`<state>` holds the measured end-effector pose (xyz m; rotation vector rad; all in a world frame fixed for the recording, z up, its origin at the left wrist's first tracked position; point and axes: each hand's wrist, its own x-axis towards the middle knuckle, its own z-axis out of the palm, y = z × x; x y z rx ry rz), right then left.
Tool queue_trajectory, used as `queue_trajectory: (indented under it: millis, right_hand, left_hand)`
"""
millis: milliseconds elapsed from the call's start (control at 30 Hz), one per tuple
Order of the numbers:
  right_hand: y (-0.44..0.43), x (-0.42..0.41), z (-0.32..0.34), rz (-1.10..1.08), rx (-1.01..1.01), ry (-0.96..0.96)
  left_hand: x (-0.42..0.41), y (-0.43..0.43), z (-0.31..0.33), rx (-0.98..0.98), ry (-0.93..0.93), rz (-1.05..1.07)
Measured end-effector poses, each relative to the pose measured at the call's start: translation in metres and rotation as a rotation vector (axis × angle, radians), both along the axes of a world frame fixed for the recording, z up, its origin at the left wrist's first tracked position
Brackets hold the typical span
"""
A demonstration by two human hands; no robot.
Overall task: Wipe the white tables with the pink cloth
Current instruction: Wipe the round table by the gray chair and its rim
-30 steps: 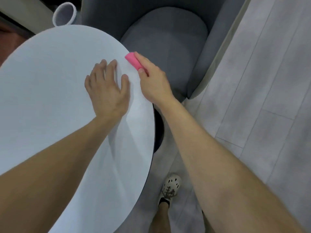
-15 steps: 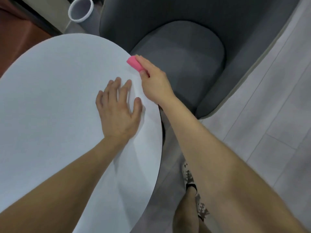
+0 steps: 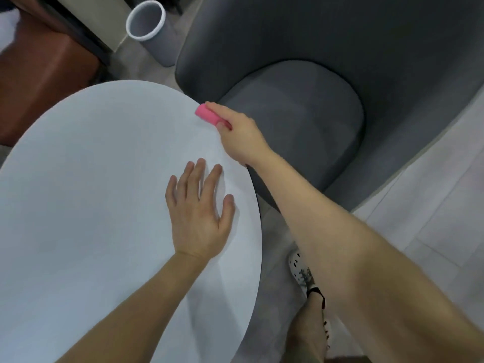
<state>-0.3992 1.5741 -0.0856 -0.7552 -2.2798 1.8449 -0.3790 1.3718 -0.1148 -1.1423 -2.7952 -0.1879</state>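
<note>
The cloth [image 3: 207, 118] is pinched by the right hand [image 3: 241, 137] at the tabletop's [image 3: 91, 179] far right rim, apparently for edge wiping. The left hand [image 3: 200, 209] is laid flat and open nearby, likely as a brace.

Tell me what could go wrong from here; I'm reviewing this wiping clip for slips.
1. The right hand grips the pink cloth right at the rim of the round white table; an outward stroke could slip off over the grey armchair.
2. The left hand rests flat near the same rim; leaning weight there might tip the table.
</note>
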Motion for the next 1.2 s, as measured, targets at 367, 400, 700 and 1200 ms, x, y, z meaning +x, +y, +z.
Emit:
queue_trajectory:
  millis: [367, 400, 700, 1200]
  right_hand:
    - [-0.049, 0.102, -0.010, -0.130, 0.056, 0.030]
    - [-0.037, 0.069, -0.009, -0.101, 0.044, 0.018]
    - [0.002, -0.033, -0.014, 0.127, -0.039, 0.084]
    - [0.028, -0.166, -0.023, 0.559, 0.004, 0.063]
  left_hand:
    - [0.004, -0.001, -0.006, -0.023, 0.004, 0.001]
    - [0.005, -0.001, -0.004, -0.029, -0.002, 0.004]
    - [-0.021, 0.006, 0.017, 0.070, 0.044, 0.013]
    - [-0.129, 0.051, 0.000, 0.034, 0.053, 0.522]
